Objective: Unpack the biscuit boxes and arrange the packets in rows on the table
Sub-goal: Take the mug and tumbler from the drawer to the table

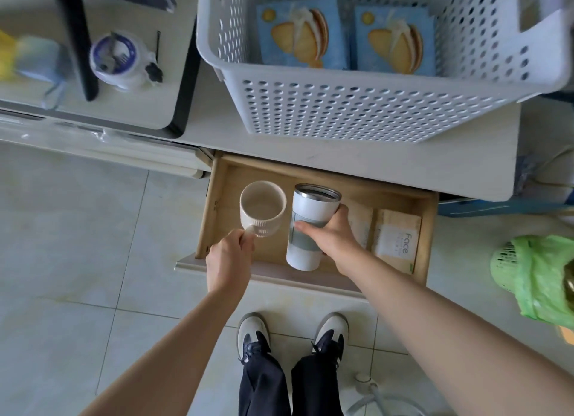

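Hands: both over the open drawer [217,210], below the worktop [357,158] edge; neither near the task's things.
Left hand [228,260]: fingers curled round the handle of a cream mug [262,207], mug upright, mouth up, at the drawer's left end.
Right hand [334,235]: fingers and thumb wrapped round a white tumbler [307,226], steel rim towards the worktop, base towards the person; long axis runs near to far, tilted.
Mug vs tumbler: side by side, close; cannot tell if touching.
Drawer contents: flat tan packets [397,238] at the right end, one printed "Face".
Biscuit boxes: two blue ones, left box [302,33] and right box [396,40], lying flat, side by side, in the white perforated basket [357,105] on the worktop. Both look sealed; no packets set out anywhere.
Key relation: boxes lie forward and above the hands, past the drawer front and the basket's near wall. Right hand is nearer to both boxes; left box sits roughly in line with it.
Judgement: unpacking not begun. Both hands are occupied, so cup and tumbler must be set down before either can reach into the basket.
Other: round tub [119,61] on the neighbouring surface to the left; green bag [540,276] at right, on the floor.
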{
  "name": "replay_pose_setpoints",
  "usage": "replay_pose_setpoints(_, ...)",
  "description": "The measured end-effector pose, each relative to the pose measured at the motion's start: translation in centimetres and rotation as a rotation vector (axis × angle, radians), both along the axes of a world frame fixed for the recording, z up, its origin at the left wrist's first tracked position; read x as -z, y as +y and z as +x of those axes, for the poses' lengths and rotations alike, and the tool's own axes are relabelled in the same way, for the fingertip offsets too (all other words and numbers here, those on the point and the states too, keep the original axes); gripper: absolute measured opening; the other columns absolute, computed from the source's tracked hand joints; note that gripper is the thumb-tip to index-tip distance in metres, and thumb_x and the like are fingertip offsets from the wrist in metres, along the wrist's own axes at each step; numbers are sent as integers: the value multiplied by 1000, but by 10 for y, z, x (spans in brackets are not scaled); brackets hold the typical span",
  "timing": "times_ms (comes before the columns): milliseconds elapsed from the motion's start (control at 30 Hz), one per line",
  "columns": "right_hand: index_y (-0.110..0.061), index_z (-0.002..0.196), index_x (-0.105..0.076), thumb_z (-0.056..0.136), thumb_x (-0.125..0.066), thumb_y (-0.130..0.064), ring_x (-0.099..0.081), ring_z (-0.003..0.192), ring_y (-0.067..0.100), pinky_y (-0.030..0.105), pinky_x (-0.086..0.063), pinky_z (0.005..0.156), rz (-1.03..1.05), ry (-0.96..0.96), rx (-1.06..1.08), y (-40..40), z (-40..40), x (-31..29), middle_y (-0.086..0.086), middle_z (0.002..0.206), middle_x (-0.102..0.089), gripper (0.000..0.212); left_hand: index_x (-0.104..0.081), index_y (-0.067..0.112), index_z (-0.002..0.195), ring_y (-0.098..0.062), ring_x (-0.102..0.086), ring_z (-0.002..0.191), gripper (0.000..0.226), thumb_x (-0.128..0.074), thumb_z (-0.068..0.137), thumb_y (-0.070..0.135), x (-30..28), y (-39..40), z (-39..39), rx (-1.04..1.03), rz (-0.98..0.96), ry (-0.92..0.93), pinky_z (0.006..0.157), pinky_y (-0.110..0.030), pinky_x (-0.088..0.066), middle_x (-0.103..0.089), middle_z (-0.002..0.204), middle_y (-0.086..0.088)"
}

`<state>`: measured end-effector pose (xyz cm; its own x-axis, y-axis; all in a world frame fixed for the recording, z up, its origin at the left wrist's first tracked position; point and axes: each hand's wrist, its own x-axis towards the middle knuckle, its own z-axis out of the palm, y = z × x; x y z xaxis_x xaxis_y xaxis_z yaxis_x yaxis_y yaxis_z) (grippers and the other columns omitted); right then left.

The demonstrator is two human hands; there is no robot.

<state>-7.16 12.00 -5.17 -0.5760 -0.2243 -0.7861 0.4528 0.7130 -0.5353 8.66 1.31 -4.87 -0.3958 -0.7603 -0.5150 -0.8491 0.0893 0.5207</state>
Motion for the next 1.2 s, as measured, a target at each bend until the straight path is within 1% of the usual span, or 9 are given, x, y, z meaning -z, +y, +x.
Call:
replay_pose_setpoints(167,-25,118,-33,67,-88,-24,-55,106,16,29,-45,80,-102,80,-24,6,15,-63,-3,118,-54,75,-55,16,74,-24,-62,62,38,-42,100,41,-53,8,18,6,-60,24,66,-43,-49,-63,61,3)
replay_pose_setpoints(267,-29,117,-34,63,-90,-19,-54,107,14,24,-41,85,-169,185,-93,7,27,-107,-4,118,-55,78,-55,19,78,-17,-62,56,30,-45,100,36,-91,11,29,7,-125,60,63,-39,-47,-63,63,5)
replay_pose_setpoints(400,-32,120,-36,60,-91,-19,-52,112,11,24,-41,93,-254,291,-189,11,44,-176,-5,122,-53,82,-53,23,80,-9,-60,50,26,-45,100,37,-152,18,41,-39,-171,100,57,-32,-41,-60,62,8)
replay_pose_setpoints(533,-42,119,-38,58,-91,-19,-51,115,6,22,-39,100,-326,389,-253,16,60,-257,-6,124,-52,85,-54,27,83,-2,-60,55,23,-45,99,41,-227,26,54,-105,-178,160,54,-21,-36,-61,60,8)
replay_pose_setpoints(600,-43,120,-39,57,-91,-18,-51,117,3,19,-39,100,-355,405,-286,19,69,-297,-7,124,-53,85,-55,24,83,1,-61,58,23,-48,99,39,-266,33,62,-120,-194,191,54,-24,-38,-62,62,7)
replay_pose_setpoints(767,-29,127,-43,55,-93,-18,-50,119,4,29,-42,104,-428,446,-359,21,83,-383,-7,124,-54,88,-57,23,84,3,-61,59,20,-50,97,37,-356,44,82,-186,-250,276,54,-28,-44,-62,61,6)
replay_pose_setpoints(900,-27,129,-44,52,-93,-22,-52,120,10,42,-48,100,-493,442,-414,21,92,-435,-6,125,-55,90,-57,25,84,4,-61,62,26,-42,94,45,-410,54,102,-275,-311,318,52,-24,-38,-61,59,7)
replay_pose_setpoints(1067,-42,122,-43,50,-92,-26,-54,117,8,41,-50,97,-572,433,-494,13,111,-488,-12,123,-55,88,-56,25,86,4,-62,65,30,-39,94,48,-461,67,132,-418,-410,330,55,-19,-34,-59,57,8)
replay_pose_setpoints(1200,-26,126,-46,50,-94,-20,-52,118,10,44,-50,97,-646,472,-578,4,137,-521,-7,124,-54,91,-53,28,83,1,-62,61,24,-43,96,45,-493,83,161,-577,-425,341,55,-11,-34,-59,58,8)
